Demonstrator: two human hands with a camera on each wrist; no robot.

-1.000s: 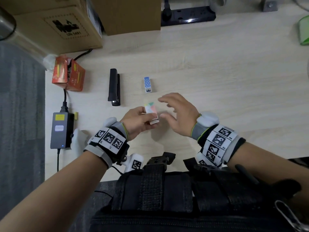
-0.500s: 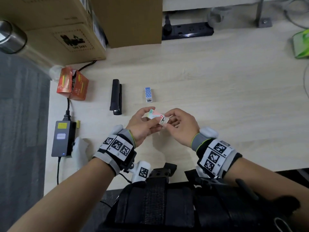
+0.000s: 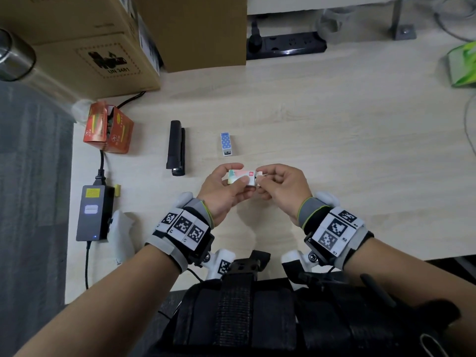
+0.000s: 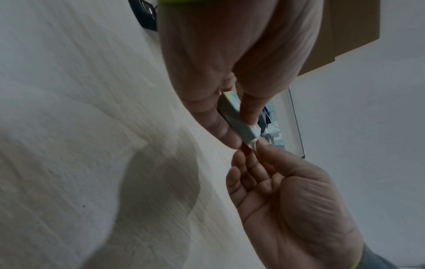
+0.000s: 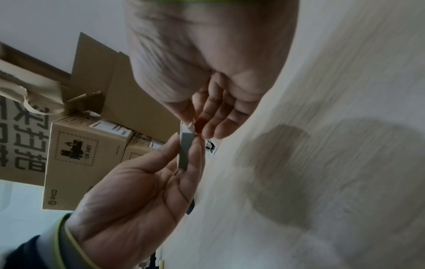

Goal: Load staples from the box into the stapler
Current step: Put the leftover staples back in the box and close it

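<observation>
Nearest, at 6 o'clock in the head view: black strapped gear (image 3: 247,318) on the person's front, overlapping the near edge of the tabletop (image 3: 334,140).

Just beyond it, both hands are raised above the tabletop, meeting at centre. Left hand (image 3: 221,191): grip clamped on the staple box (image 3: 240,176), thumb on its top face, fingers curled underneath. The box is small, pastel with a red patch, long axis running 9 to 3 o'clock. Right hand (image 3: 280,189): thumb and forefinger pinched together on the white flap or inner tray end (image 3: 258,173) at the box's 3 o'clock end; which of the two it is cannot be told. The left wrist view shows the same pinch, right fingertips (image 4: 262,147) meeting the box end (image 4: 253,134). The right wrist view shows the box edge-on (image 5: 185,145) between the left thumb and fingers.

Left of the hands, at 9 o'clock near the tabletop's edge: grey power adapter (image 3: 94,210) with its cable, a white controller-like item (image 3: 123,233) just beside it.

Past the hands, toward 11 o'clock: black stapler (image 3: 176,148), closed, lying flat, pointing 12 to 6, apart from both hands. At 12 o'clock, just beyond the hands: a small blue dotted box (image 3: 226,144), flat on the tabletop.

Further at 10 o'clock: an opened orange carton (image 3: 108,132).

Far edge: cardboard boxes (image 3: 103,47) at 11 o'clock, a black power strip (image 3: 286,46) at 12 o'clock, a green packet (image 3: 462,64) at 2 o'clock.
</observation>
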